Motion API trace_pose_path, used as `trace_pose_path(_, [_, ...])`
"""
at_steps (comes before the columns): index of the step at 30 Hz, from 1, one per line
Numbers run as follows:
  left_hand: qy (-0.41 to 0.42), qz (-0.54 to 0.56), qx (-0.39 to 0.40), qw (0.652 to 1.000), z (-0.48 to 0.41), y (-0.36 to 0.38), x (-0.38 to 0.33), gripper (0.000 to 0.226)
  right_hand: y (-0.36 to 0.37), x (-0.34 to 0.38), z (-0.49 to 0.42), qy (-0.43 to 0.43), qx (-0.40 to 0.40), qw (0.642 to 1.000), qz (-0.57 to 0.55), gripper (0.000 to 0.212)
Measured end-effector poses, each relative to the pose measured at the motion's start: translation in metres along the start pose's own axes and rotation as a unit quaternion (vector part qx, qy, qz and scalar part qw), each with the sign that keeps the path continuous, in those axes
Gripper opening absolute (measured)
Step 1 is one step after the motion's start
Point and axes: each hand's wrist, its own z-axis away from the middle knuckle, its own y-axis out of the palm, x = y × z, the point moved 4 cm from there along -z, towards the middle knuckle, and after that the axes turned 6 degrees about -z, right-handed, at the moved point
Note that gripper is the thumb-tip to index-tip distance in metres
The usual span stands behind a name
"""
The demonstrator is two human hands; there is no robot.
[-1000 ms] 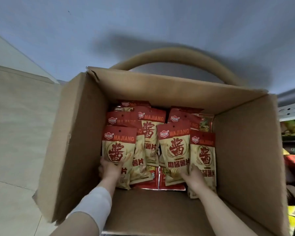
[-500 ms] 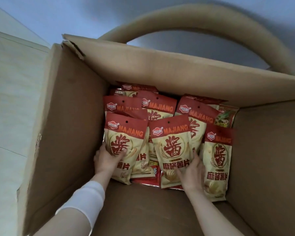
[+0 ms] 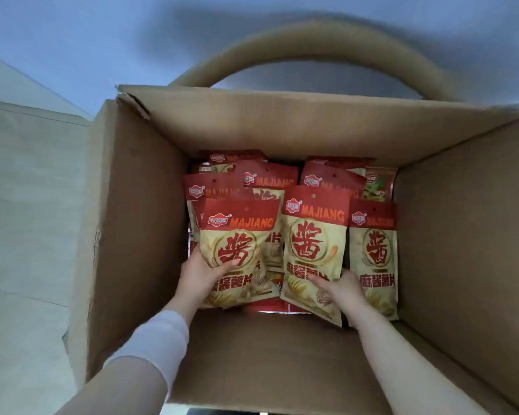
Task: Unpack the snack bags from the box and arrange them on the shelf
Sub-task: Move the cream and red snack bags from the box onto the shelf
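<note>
**A:** What's around the box?

**B:** Pale floor to its left and a blue-grey wall beyond its far side. A curved cardboard strip arcs above the far flap. The box is plain brown cardboard, open, and you're looking straight down into it.

**A:** Where are the bags?

**B:** All inside the box, piled in its far half and overlapping one another. Each has a red top band with a logo, "MAJIANG" in yellow and a small hang hole. Below that is a cream body with one big red character in a ring and a row of red characters under it. A green bag shows in the far right corner.

**A:** And my hands?

**B:** Your left hand, white sleeve on the forearm, grips the left bag low on its left edge. The thumb lies across the front, just under the big character. Your right hand grips the middle bag low down, with the thumb on the front and the fingers hidden behind. Both bags overlap the ones behind them. The right bag sits just beside your right hand, towards the box's right wall.
</note>
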Motion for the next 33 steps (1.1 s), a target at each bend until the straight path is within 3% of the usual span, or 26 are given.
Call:
trace_pose_path(4, [0.087,0.013,0.043,0.995,0.033,-0.019,-0.04,0.039,-0.026,0.017,0.049,-0.076,-0.004,0.991,-0.112,0.038])
trace_pose_path(8, [0.18,0.071,0.03,0.981,0.087,-0.048,-0.089,0.022,-0.052,0.018,0.115,-0.145,-0.034,0.957,-0.249,0.036])
trace_pose_path(11, [0.255,0.108,0.028,0.961,0.143,-0.065,-0.119,0.016,-0.068,0.001,0.179,-0.187,-0.076,0.909,-0.364,0.036])
trace_pose_path(15, [0.313,0.183,0.064,0.93,0.224,-0.077,-0.149,0.008,-0.076,-0.021,0.272,-0.259,-0.064,0.82,-0.507,0.022])
trace_pose_path(18, [0.359,0.218,0.085,0.903,0.295,-0.073,-0.167,0.012,-0.081,-0.054,0.344,-0.318,-0.08,0.752,-0.571,0.059])
trace_pose_path(19, [0.374,0.222,0.094,0.895,0.318,-0.069,-0.172,0.016,-0.082,-0.065,0.364,-0.332,-0.094,0.735,-0.583,0.067])
trace_pose_path(22, [0.429,0.214,0.122,0.869,0.39,-0.049,-0.181,0.011,-0.084,-0.103,0.42,-0.374,-0.131,0.71,-0.582,0.042])
trace_pose_path(25, [0.474,0.212,0.133,0.844,0.466,-0.024,-0.182,0.009,-0.097,-0.155,0.484,-0.394,-0.185,0.7,-0.566,0.044])
trace_pose_path(30, [0.567,0.177,0.17,0.786,0.598,0.047,-0.161,0.02,-0.143,-0.303,0.601,-0.384,-0.362,0.697,-0.485,0.04])
trace_pose_path(33, [0.599,0.145,0.257,0.744,0.678,0.114,-0.134,0.016,-0.163,-0.403,0.65,-0.356,-0.427,0.664,-0.499,0.026])
